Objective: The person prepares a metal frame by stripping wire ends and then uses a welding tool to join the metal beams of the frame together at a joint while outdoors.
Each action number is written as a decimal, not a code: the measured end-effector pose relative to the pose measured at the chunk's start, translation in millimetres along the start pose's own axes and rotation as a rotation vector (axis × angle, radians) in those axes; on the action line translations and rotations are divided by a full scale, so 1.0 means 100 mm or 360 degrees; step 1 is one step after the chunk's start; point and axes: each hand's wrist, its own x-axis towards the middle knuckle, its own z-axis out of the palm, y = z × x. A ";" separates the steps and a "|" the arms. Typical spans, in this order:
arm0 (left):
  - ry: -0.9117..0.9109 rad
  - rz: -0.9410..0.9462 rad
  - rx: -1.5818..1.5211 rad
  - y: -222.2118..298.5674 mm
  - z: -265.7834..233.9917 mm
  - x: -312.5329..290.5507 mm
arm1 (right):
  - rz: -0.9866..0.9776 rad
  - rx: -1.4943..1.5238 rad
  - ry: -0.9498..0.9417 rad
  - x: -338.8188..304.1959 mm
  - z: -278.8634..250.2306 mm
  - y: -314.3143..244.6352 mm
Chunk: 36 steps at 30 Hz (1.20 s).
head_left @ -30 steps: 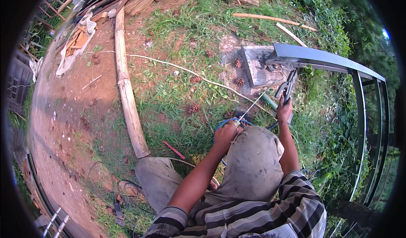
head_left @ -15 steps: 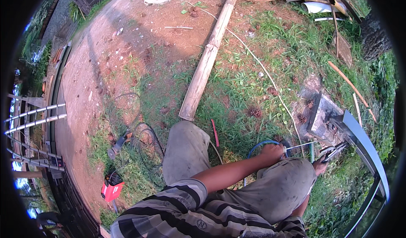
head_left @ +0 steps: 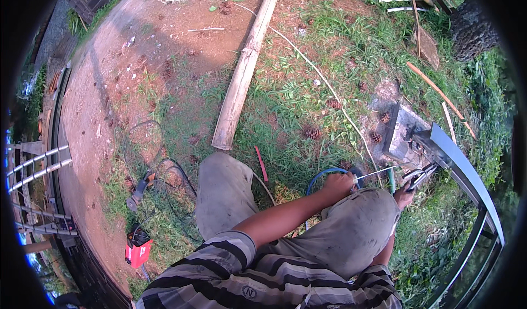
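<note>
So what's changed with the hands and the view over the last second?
The head camera has swung left, bringing a red machine and the cables into view. The left hand keeps gripping the thin rod, and the right hand keeps the clamp tool at the curved metal frame.

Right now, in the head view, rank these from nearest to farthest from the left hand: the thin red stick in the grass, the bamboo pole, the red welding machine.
From the left hand:
1. Thin red stick, just to its left in the grass beside the knee.
2. Bamboo pole, up and left, its near end above the knee.
3. Red welding machine, far left and lower, on the grass by the cables.
</note>
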 end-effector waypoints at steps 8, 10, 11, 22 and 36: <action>-0.0180 -0.0091 -0.0037 0.06 -0.16 0.01 | 0.0139 -0.0126 -0.0048 0.02 0.00 0.02; -0.0192 -0.0064 -0.0015 0.04 -0.18 0.02 | 0.0140 -0.0111 -0.0048 0.03 0.01 0.02; -0.0165 -0.0038 -0.0030 0.05 -0.17 0.01 | 0.0174 -0.0094 -0.0027 0.03 0.00 0.02; -0.0208 -0.0116 -0.0022 0.04 -0.18 0.05 | 0.0159 -0.0104 -0.0125 0.04 0.01 0.01; -0.0261 -0.0137 -0.0084 0.02 -0.19 0.05 | 0.0154 -0.0143 -0.0037 0.05 0.07 0.11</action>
